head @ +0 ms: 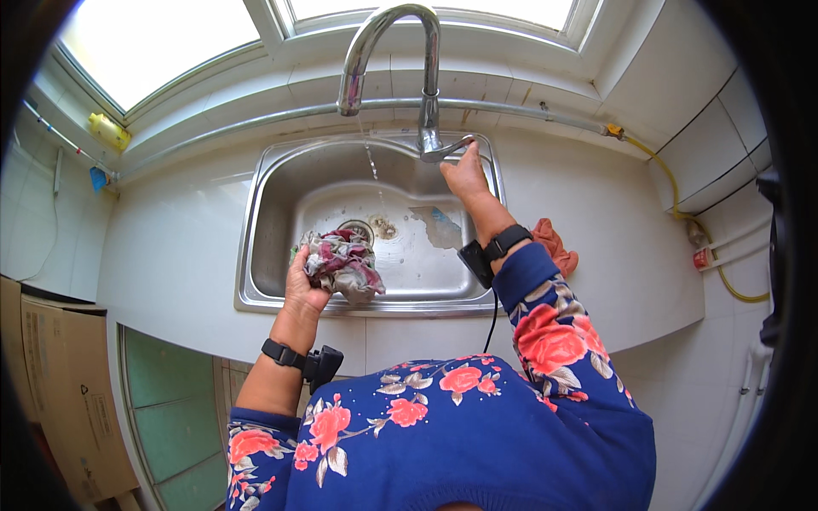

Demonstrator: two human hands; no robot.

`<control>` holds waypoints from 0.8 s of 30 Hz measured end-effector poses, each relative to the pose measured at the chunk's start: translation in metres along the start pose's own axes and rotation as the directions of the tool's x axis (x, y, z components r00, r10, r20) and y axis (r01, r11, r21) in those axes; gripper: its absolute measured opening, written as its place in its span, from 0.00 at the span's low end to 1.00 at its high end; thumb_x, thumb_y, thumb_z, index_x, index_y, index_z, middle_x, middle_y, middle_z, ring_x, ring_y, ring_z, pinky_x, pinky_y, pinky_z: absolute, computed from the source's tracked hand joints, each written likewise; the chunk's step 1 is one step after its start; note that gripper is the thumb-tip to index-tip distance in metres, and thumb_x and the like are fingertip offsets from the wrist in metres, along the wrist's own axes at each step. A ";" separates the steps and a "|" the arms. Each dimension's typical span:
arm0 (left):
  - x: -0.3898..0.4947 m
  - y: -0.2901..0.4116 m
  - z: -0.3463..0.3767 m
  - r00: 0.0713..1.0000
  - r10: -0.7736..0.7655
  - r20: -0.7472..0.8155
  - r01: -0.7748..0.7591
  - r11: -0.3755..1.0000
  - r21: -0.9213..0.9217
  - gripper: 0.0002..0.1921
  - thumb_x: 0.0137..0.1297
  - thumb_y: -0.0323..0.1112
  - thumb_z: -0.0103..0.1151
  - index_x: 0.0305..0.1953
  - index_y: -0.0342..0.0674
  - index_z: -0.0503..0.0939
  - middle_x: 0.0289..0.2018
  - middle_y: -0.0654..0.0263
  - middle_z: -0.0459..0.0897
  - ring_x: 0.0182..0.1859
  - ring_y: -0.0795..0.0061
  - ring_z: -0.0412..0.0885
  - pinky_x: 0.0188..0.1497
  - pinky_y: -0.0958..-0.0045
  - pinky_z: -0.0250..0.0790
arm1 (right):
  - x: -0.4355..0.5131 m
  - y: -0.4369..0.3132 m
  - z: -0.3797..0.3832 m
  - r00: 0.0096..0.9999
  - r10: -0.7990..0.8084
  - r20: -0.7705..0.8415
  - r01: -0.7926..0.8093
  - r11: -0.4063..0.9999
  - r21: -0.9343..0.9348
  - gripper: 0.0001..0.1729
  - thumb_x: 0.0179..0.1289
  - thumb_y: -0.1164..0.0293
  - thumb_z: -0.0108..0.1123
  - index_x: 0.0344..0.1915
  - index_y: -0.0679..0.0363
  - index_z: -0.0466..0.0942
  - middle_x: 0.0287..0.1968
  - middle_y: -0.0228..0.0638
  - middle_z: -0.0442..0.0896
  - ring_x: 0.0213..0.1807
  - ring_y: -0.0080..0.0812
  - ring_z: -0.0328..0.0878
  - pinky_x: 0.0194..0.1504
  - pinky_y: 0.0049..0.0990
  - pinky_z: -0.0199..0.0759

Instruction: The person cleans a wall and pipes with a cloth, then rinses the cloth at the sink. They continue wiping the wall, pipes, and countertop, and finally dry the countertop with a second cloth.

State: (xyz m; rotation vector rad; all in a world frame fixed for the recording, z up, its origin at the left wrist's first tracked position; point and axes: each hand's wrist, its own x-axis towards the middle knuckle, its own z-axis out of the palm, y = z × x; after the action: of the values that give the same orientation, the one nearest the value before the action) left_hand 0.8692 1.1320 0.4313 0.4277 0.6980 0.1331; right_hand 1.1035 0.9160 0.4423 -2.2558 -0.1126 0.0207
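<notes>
My left hand (305,281) holds a crumpled cloth with grey, white and dark red patches (342,265) over the near left part of the stainless steel sink (415,281). With my right hand (465,171) I touch the end of the lever (455,148) of the chrome faucet (429,115); whether the fingers are closed round it is hard to tell. A thin, broken stream of water (370,160) falls from the spout into the basin. The drain (358,228) is partly covered by the cloth, and brown residue lies beside it.
An orange-red cloth (555,248) lies on the white countertop (613,255) right of the sink. A metal pipe (511,110) runs behind the faucet and joins a yellow hose (668,172). A yellow bottle (110,131) is at the far left, above a cardboard box (77,396).
</notes>
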 end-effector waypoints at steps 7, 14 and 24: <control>-0.008 0.004 -0.005 0.995 0.080 -0.056 -0.080 0.997 -0.004 0.17 0.63 0.43 0.45 0.47 0.39 0.71 0.44 0.59 0.76 0.48 0.60 0.74 0.54 0.55 0.65 | 0.004 -0.012 0.007 0.989 0.113 0.098 -0.119 0.992 0.048 0.52 0.46 0.68 0.57 0.61 0.74 0.32 0.57 0.59 0.62 0.58 0.51 0.62 0.60 0.32 0.54; -0.020 -0.004 0.016 0.992 0.107 0.071 -0.103 0.993 -0.061 0.20 0.63 0.48 0.44 0.50 0.43 0.70 0.48 0.60 0.74 0.52 0.58 0.70 0.57 0.55 0.60 | -0.039 -0.038 -0.015 0.984 -0.178 0.016 0.162 0.928 0.337 0.47 0.48 0.65 0.60 0.62 0.70 0.44 0.56 0.56 0.64 0.58 0.42 0.64 0.55 0.32 0.60; -0.024 -0.017 0.049 0.944 0.030 0.329 -0.077 0.988 0.131 0.18 0.57 0.33 0.53 0.50 0.43 0.68 0.44 0.62 0.75 0.47 0.65 0.74 0.53 0.62 0.66 | -0.130 -0.067 0.022 0.690 -0.378 0.617 0.066 0.882 0.466 0.46 0.35 0.69 0.71 0.58 0.59 0.61 0.48 0.39 0.74 0.49 0.30 0.70 0.52 0.25 0.63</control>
State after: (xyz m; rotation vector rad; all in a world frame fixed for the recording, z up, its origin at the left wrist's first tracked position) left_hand 0.8824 1.0937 0.4715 0.5908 0.3696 0.0610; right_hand 0.9674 0.9640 0.4769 -1.6784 -0.7324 0.7118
